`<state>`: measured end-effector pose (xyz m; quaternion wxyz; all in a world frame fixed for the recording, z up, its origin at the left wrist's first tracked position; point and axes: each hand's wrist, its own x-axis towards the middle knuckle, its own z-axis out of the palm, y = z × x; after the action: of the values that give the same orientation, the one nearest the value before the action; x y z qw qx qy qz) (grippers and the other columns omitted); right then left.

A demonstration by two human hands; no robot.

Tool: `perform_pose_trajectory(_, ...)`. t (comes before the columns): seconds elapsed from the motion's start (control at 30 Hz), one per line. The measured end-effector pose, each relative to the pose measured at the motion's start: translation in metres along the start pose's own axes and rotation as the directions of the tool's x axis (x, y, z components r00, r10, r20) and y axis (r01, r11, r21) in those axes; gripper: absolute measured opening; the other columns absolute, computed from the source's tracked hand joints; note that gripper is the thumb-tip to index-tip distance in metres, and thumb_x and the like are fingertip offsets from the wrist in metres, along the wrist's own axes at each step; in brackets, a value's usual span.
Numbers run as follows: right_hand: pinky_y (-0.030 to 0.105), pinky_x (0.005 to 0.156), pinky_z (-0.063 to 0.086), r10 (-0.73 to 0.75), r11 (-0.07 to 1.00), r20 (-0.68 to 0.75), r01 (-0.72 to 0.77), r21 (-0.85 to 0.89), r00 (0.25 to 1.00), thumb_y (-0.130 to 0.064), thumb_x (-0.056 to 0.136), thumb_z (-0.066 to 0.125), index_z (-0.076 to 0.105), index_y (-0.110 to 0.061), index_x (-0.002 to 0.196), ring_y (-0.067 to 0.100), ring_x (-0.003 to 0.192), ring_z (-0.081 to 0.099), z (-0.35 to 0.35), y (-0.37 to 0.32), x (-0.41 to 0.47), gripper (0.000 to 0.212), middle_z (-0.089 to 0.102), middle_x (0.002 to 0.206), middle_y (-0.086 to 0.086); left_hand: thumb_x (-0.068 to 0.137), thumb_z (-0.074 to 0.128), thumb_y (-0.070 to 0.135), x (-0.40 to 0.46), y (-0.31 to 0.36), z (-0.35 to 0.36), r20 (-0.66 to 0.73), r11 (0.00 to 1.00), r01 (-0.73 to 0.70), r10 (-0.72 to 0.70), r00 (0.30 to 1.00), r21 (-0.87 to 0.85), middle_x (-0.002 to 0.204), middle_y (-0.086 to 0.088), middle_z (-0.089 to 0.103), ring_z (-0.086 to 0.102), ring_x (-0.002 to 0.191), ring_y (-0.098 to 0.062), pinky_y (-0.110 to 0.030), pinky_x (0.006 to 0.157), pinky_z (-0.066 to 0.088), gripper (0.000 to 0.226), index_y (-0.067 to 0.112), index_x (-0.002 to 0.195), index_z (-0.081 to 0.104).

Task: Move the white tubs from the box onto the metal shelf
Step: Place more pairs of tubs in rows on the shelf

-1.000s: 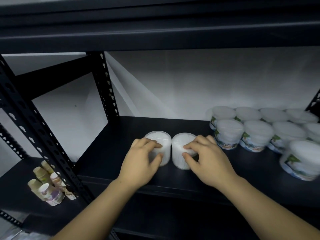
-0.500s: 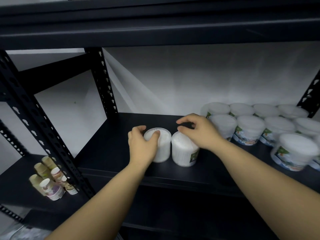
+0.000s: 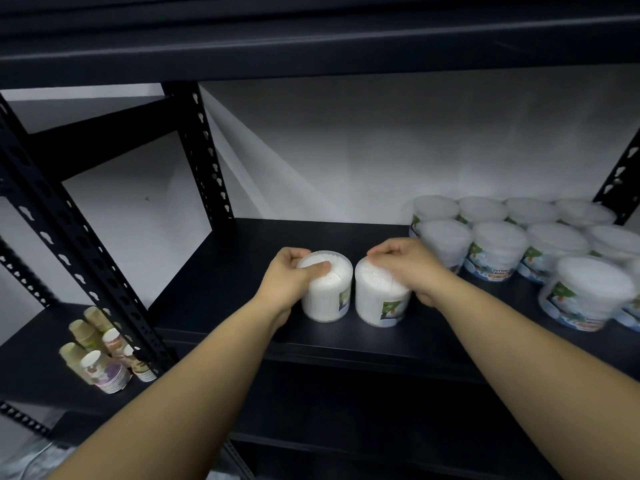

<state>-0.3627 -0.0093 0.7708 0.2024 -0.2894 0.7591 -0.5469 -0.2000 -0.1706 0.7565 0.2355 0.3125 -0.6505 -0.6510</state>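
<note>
White tubs (image 3: 512, 244) crowd shelf (image 3: 242, 271) right; cups (image 3: 100, 355) left.

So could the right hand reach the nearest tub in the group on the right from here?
Probably yes: the right hand grips its own tub, and only bare shelf lies between it and that tub; it would have to let go first.

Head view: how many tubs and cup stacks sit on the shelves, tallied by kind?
Gripped tubs: 2, left tub in left hand, right tub in right hand
Loose tubs: 9 whole, 1 more cut off at the frame edge
Cup stacks: about 6, overlapping
Total: about 18
</note>
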Motion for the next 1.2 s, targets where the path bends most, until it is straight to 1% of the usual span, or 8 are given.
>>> perform_pose_trajectory(0.13, 0.020, 0.073, 0.045, 0.010, 0.999, -0.124, -0.004, 0.045, 0.992, -0.014, 0.089, 0.070, 0.076, -0.024, 0.083, 0.005, 0.090, 0.065, 0.001, 0.004, -0.009, 0.013, 0.074, 0.092, -0.009, 0.078, 0.087, 0.014, 0.004, 0.003, -0.001, 0.133, 0.998, 0.042, -0.036, 0.991, -0.041, 0.112, -0.010, 0.076, 0.073, 0.107, -0.029, -0.043, 0.096, 0.058, 0.038, 0.012, 0.112, 0.070)
perform_pose_trajectory(0.3, 0.021, 0.075, 0.044, 0.047, 0.998, -0.154, -0.042, 0.035, 0.987, -0.017, 0.095, 0.063, 0.073, -0.017, 0.099, 0.007, 0.096, 0.061, -0.004, 0.008, -0.014, 0.011, 0.071, 0.101, -0.007, 0.081, 0.084, 0.012, 0.008, 0.009, 0.003, 0.221, 0.998, 0.067, -0.062, 0.973, -0.016, 0.118, -0.005, 0.075, 0.072, 0.109, -0.023, -0.039, 0.099, 0.056, 0.043, 0.016, 0.122, 0.071)
perform_pose_trajectory(0.4, 0.026, 0.085, 0.043, 0.063, 0.998, -0.119, -0.062, 0.012, 0.991, -0.015, 0.097, 0.058, 0.070, -0.019, 0.108, 0.011, 0.105, 0.058, -0.011, 0.009, -0.015, 0.017, 0.067, 0.110, -0.008, 0.082, 0.083, 0.016, 0.009, 0.014, 0.006, 0.159, 0.998, 0.007, -0.016, 0.987, 0.056, 0.117, -0.005, 0.073, 0.072, 0.106, -0.019, -0.034, 0.096, 0.057, 0.051, 0.016, 0.129, 0.064)
perform_pose_trajectory(0.53, 0.029, 0.103, 0.047, 0.022, 0.996, -0.065, -0.016, 0.087, 0.998, -0.011, 0.093, 0.064, 0.071, -0.028, 0.107, 0.012, 0.112, 0.064, -0.024, 0.009, -0.015, 0.023, 0.072, 0.113, -0.004, 0.084, 0.079, 0.030, 0.003, 0.013, 0.015, 0.015, 0.990, -0.032, 0.031, 0.999, 0.136, 0.114, -0.001, 0.067, 0.067, 0.104, -0.018, -0.034, 0.090, 0.057, 0.045, 0.018, 0.123, 0.060)
perform_pose_trajectory(0.67, 0.035, 0.109, 0.047, 0.055, 0.980, 0.039, -0.061, 0.188, 0.998, -0.005, 0.091, 0.064, 0.077, -0.025, 0.106, 0.014, 0.116, 0.065, -0.026, 0.015, -0.019, 0.028, 0.075, 0.115, -0.003, 0.087, 0.075, 0.020, 0.000, 0.006, 0.022, 0.029, 0.991, -0.049, 0.045, 0.999, 0.123, 0.111, 0.000, 0.071, 0.069, 0.103, -0.018, -0.036, 0.089, 0.059, 0.029, 0.021, 0.114, 0.065)
perform_pose_trajectory(0.8, 0.038, 0.107, 0.048, 0.083, 0.969, -0.029, -0.074, 0.237, 0.996, -0.008, 0.091, 0.067, 0.078, -0.021, 0.105, 0.018, 0.116, 0.065, -0.026, 0.021, -0.022, 0.023, 0.075, 0.114, 0.000, 0.087, 0.077, 0.010, 0.006, 0.002, 0.017, 0.134, 0.999, 0.010, -0.005, 0.991, -0.037, 0.112, -0.009, 0.075, 0.073, 0.104, -0.023, -0.033, 0.087, 0.058, 0.029, 0.015, 0.114, 0.068)
perform_pose_trajectory(1.0, 0.036, 0.101, 0.053, 0.125, 0.966, -0.184, -0.077, 0.248, 0.975, -0.009, 0.089, 0.072, 0.074, -0.015, 0.105, 0.021, 0.109, 0.067, -0.026, 0.027, -0.024, 0.017, 0.074, 0.109, 0.005, 0.083, 0.080, 0.008, 0.018, 0.006, 0.016, 0.264, 0.996, 0.072, -0.057, 0.963, -0.046, 0.112, -0.011, 0.077, 0.074, 0.105, -0.027, -0.037, 0.091, 0.058, 0.033, 0.010, 0.116, 0.072)
perform_pose_trajectory(1.2, 0.037, 0.092, 0.053, 0.135, 0.969, -0.244, -0.077, 0.234, 0.960, -0.009, 0.083, 0.079, 0.073, -0.013, 0.091, 0.023, 0.098, 0.069, -0.030, 0.027, -0.028, 0.011, 0.075, 0.098, 0.011, 0.083, 0.081, 0.006, 0.021, 0.011, 0.020, 0.248, 0.995, 0.087, -0.075, 0.966, -0.038, 0.110, -0.017, 0.075, 0.074, 0.097, -0.026, -0.035, 0.084, 0.058, 0.033, 0.003, 0.113, 0.068)
